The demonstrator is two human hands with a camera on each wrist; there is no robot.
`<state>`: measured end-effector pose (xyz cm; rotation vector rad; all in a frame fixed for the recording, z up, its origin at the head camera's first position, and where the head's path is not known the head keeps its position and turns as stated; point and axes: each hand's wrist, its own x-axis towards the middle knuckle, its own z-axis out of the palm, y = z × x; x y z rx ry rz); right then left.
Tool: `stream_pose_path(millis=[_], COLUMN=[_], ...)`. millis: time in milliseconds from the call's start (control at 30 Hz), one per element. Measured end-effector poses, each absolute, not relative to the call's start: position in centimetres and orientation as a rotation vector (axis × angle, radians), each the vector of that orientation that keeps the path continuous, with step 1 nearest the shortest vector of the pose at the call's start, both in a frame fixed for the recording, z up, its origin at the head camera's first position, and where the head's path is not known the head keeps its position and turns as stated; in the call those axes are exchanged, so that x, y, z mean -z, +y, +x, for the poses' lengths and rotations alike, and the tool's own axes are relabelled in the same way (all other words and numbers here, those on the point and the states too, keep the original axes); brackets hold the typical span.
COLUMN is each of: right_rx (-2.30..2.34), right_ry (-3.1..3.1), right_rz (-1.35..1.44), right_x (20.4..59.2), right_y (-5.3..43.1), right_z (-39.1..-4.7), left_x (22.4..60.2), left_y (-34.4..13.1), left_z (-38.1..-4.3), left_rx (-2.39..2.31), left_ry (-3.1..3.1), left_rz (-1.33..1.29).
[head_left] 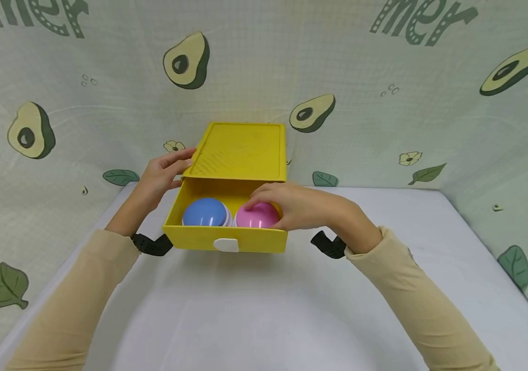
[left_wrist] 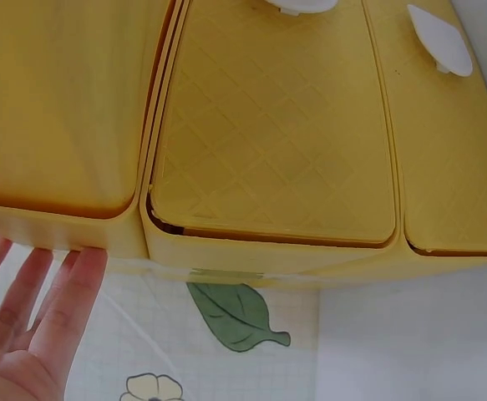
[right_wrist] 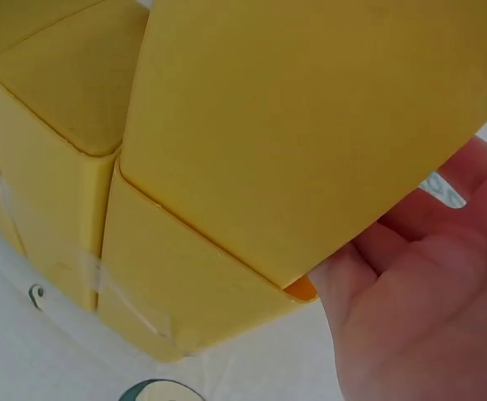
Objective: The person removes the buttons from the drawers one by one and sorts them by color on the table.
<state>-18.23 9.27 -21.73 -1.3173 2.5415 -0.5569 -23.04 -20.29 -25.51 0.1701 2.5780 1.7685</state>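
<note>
A yellow drawer unit (head_left: 245, 149) stands on the table with its top drawer (head_left: 264, 240) pulled out, a white handle (head_left: 226, 245) on its front. Inside that drawer, side by side, sit a blue-topped round container (head_left: 204, 212) and a pink-topped one (head_left: 256, 217), both with white lower parts. My right hand (head_left: 293, 203) reaches over the drawer's right side and grips the pink container, fingers over its top. Straight fingers of my left hand (head_left: 159, 175) touch the unit's left side near the top; the left wrist view shows their tips against the yellow wall (left_wrist: 68, 234).
Below the pulled-out drawer, two closed drawers (left_wrist: 276, 125) with white handles show in the left wrist view. The unit stands toward the back of a white-covered table (head_left: 245, 309). Behind it hangs a pale cloth (head_left: 254, 62) printed with avocados and leaves.
</note>
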Motion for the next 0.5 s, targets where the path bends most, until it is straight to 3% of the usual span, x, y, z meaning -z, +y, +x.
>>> stream_pose_path(millis=[500], right_rx=[0.531], right_ry=[2.556], right_rz=[-1.324], right_x=[21.83], right_y=[9.20], right_z=[-18.14], left_x=[25.37], left_y=[-20.29], left_z=[-22.90], left_rx=[-1.777], left_ry=[2.561], left_rz=[0.161])
